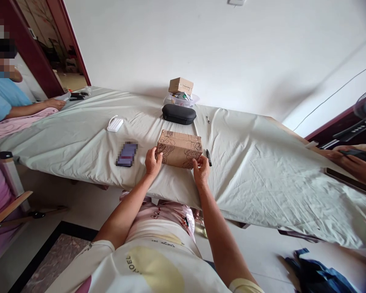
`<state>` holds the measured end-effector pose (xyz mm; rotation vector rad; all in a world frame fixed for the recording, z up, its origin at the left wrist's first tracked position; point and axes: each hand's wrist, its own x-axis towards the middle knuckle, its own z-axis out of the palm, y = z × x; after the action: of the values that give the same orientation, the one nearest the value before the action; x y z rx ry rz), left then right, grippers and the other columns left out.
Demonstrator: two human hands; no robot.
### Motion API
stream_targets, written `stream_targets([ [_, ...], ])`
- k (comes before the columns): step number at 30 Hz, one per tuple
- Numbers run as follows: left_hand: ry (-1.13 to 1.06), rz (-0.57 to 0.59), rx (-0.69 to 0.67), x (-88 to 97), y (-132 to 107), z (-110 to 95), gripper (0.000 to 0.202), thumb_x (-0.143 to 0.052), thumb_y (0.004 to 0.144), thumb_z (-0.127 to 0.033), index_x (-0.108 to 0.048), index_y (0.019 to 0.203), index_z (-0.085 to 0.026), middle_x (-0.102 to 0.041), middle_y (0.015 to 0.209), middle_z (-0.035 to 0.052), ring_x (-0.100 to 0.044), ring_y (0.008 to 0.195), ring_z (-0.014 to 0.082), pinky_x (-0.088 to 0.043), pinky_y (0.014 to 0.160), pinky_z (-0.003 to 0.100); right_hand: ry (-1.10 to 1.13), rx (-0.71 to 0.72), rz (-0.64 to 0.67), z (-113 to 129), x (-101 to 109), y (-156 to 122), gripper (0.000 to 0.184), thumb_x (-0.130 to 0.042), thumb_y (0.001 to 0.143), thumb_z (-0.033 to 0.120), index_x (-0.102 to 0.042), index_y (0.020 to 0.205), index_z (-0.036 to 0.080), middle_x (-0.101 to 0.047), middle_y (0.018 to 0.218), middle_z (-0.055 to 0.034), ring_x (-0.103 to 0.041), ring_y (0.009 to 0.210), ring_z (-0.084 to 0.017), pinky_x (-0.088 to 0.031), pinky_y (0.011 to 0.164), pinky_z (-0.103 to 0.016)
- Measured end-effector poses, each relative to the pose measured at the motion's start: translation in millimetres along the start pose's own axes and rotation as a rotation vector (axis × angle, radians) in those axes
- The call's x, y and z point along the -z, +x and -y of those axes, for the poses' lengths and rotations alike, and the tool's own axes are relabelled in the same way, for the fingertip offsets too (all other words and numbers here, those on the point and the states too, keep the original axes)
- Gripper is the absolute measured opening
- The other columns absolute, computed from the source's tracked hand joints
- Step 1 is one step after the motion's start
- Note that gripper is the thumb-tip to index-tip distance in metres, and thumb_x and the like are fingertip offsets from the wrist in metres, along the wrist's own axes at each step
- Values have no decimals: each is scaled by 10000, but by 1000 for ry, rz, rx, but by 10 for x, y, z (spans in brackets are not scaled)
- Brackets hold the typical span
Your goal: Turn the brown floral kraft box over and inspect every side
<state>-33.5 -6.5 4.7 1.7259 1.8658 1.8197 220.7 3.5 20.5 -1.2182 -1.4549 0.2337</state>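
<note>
A brown cardboard box [179, 148] with dark floral drawings stands on the cloth-covered table [256, 171] near its front edge. My left hand [153, 162] grips the box's near left corner, fingers curled against its side. At the near right corner, my right hand [201, 170] holds the box with the thumb and fingers pressed to it. A black marker [208, 157] lies on the cloth just right of the box, beside my right hand.
A phone [127, 154] lies left of the box. Behind it are a black case [179, 114], a white object [115, 123], a clear tub [183, 99] with a small box [181, 86] on top. Other people sit at the far left [6, 101] and right [354, 160].
</note>
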Motion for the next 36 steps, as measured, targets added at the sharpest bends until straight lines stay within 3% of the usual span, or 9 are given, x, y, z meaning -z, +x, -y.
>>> stream_targets([
  [4,185,131,80,-49,-29,-15,373,-675,971,-414,-631,1224,-143,-720,1160,193,-703,1122,329,-553,978,448,-206,-73,164,-101,-58,-21,357,-644,852,572,-542,946,244,-675,858,-47,-620,819,-237,-507,811,-404],
  [8,367,230,115,-42,-56,-68,370,-779,888,-392,-627,1122,-150,-735,1096,190,-688,1159,360,-516,1021,485,-404,-67,206,-144,-74,-57,333,-638,847,553,-485,865,258,-705,894,-80,-643,928,-286,-494,905,-487],
  [11,396,274,108,-36,-58,-65,379,-797,871,-393,-619,1094,-144,-737,1076,188,-694,1158,362,-506,1040,495,-417,-80,216,-157,-68,-52,321,-640,847,543,-500,870,254,-713,892,-76,-647,920,-282,-494,906,-482],
  [14,297,243,77,-65,-62,-17,418,-763,905,-432,-613,1158,-135,-739,1087,197,-717,1127,364,-537,1010,488,-332,-79,199,-157,-68,-37,326,-633,860,557,-534,891,248,-716,877,-64,-651,879,-263,-507,884,-461],
  [20,172,115,19,-124,-107,-51,924,-799,856,-633,-445,1511,-86,-652,1351,292,-651,1293,430,-534,1062,527,-229,-10,74,-50,-137,-100,542,-626,886,709,-550,1101,218,-723,1041,-120,-684,972,-283,-535,893,-464],
  [25,232,127,-3,-110,-126,-186,1248,-915,705,-679,-332,1593,-25,-603,1385,346,-611,1317,487,-514,1072,565,-380,-31,-21,75,-252,-195,896,-648,774,882,-503,1298,170,-680,1194,-205,-653,1129,-371,-525,937,-525],
  [28,217,112,7,-118,-126,-188,1235,-929,708,-645,-328,1596,-33,-601,1394,347,-611,1318,484,-512,1075,565,-387,-48,-9,86,-272,-193,894,-672,775,851,-505,1314,157,-668,1175,-199,-644,1141,-375,-512,965,-539],
  [32,144,78,24,-114,-116,-124,1128,-906,754,-618,-356,1598,-110,-613,1416,293,-609,1340,445,-514,1093,548,-218,20,4,42,-196,-116,680,-653,845,753,-565,1212,189,-679,1023,-108,-654,975,-288,-528,923,-479],
  [36,56,27,23,-79,-87,-61,818,-792,897,-559,-457,1529,-160,-645,1402,227,-641,1305,362,-527,1095,487,-24,73,-81,31,-74,-41,473,-620,934,594,-603,1215,215,-648,910,-28,-620,835,-208,-530,883,-405],
])
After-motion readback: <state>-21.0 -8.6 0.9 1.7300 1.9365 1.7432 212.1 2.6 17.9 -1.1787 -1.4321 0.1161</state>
